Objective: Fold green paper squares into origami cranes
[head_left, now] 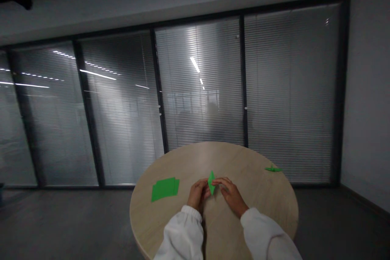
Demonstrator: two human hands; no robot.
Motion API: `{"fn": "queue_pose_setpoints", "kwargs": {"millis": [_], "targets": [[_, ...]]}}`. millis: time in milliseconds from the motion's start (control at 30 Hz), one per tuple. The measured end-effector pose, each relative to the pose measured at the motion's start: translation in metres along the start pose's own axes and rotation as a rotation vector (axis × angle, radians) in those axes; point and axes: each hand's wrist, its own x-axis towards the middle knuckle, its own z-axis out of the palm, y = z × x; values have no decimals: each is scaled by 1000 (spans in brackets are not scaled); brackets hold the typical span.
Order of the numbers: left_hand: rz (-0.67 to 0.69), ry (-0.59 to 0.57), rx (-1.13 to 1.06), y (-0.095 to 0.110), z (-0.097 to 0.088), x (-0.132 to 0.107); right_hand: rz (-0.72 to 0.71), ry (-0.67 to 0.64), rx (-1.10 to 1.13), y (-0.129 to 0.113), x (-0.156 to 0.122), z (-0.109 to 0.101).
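Note:
A small piece of folded green paper (pixel 211 182), shaped like a narrow diamond, stands upright between my hands over the middle of the round table. My left hand (pixel 198 193) grips it from the left side, fingers curled behind it. From the right, the fingers of my right hand (pixel 230 196) reach across and touch its edge, with the thumb held lower and apart from the index finger. Whether the right fingers pinch the paper or only press on it is hard to make out.
The round wooden table (pixel 213 152) carries a stack of green paper sheets (pixel 164 189) at the left. A folded green paper piece (pixel 273 169) lies near its right edge. Behind the table stands a glass partition (pixel 201 122) with blinds; grey floor (pixel 76 223) surrounds it.

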Motion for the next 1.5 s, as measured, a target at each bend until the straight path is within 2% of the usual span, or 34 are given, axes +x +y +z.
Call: {"fn": "queue_pose_setpoints", "kwargs": {"millis": [167, 333, 367, 533, 667, 833, 1000, 1100, 1267, 1367, 1500], "targets": [[43, -2, 59, -1, -3, 1, 29, 5, 46, -1, 0, 0], [81, 31, 83, 2, 0, -3, 243, 195, 173, 11, 2, 4], [85, 25, 98, 3, 1, -3, 277, 200, 175, 13, 2, 5], [97, -22, 177, 5, 4, -4, 314, 39, 222, 20, 0, 11], [113, -56, 240, 1, 5, -4, 339, 66, 182, 23, -1, 8], [130, -142, 418, -1, 6, -6, 357, 77, 186, 22, 0, 6], [191, -161, 517, -3, 3, -5, 357, 85, 322, 9, 2, 5], [158, -224, 545, -6, 4, -6, 394, 60, 396, 7, 3, 5], [89, -295, 517, -10, 9, -10, 422, 126, 323, 18, 2, 6], [62, -267, 428, -10, 9, -8, 436, 149, 328, 21, 2, 4], [101, -119, 285, -4, 4, -3, 478, 231, 387, 18, 2, -2]]}}
